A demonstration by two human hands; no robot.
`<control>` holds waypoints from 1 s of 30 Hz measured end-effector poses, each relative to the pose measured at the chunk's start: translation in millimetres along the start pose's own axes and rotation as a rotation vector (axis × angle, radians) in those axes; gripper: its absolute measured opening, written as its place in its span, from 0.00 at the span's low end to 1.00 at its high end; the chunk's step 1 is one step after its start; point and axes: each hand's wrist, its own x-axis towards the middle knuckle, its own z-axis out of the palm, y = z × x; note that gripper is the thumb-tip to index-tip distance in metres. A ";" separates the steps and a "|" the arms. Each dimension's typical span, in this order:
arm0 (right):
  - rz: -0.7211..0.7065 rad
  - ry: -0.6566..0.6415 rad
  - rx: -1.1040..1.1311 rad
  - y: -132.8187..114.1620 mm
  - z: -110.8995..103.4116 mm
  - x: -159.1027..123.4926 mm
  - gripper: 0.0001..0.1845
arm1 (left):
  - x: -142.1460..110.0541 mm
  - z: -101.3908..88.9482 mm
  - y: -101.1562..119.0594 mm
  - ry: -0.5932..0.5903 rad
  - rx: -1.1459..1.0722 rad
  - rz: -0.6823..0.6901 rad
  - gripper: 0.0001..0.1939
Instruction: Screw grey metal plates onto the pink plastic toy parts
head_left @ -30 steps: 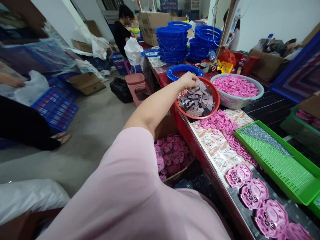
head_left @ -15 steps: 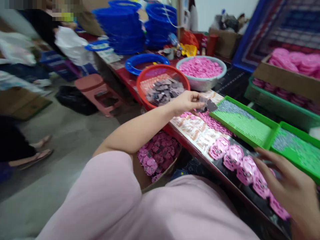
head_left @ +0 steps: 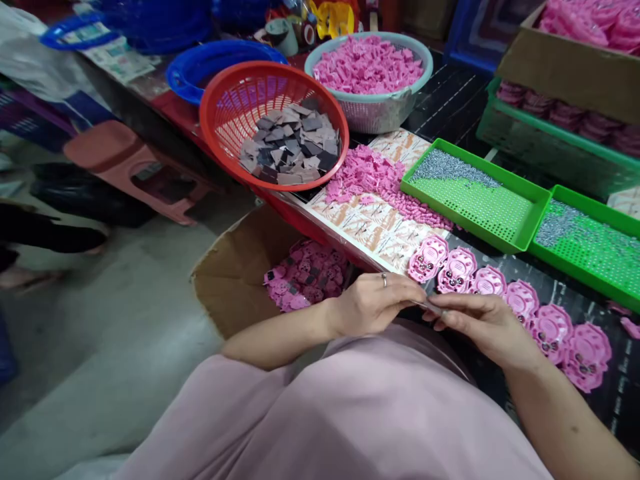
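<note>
My left hand (head_left: 373,303) and my right hand (head_left: 480,320) meet in front of my lap at the table's near edge. Their fingertips pinch together a thin stack of small dark squares (head_left: 431,308), seen edge-on. Just beyond my hands a row of pink round toy parts (head_left: 510,300) with small metal balls lies on the table. A red basket (head_left: 225,107) further back holds several grey and brown squares (head_left: 293,143).
A grey basket (head_left: 370,110) is full of pink pieces, and more pink pieces (head_left: 373,180) lie loose on the table. Two green trays (head_left: 475,193) hold small metal balls. A cardboard box (head_left: 235,273) of assembled pink parts stands on the floor by a pink stool (head_left: 130,167).
My left hand took squares from the red basket and drew back to my lap. My right hand came in and joined it. My view swung right and down.
</note>
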 end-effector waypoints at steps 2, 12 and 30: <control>-0.114 0.187 -0.218 -1.4 -0.9 2.1 0.18 | -2.7 -2.3 -5.0 0.047 -0.095 -0.228 0.07; -0.655 0.584 -1.386 13.2 -0.8 46.2 0.13 | 2.0 4.7 -28.1 0.083 -0.932 -0.961 0.28; -0.285 0.399 -0.361 -9.6 -0.2 3.3 0.06 | 20.6 24.5 -12.3 -0.286 -0.657 -0.848 0.27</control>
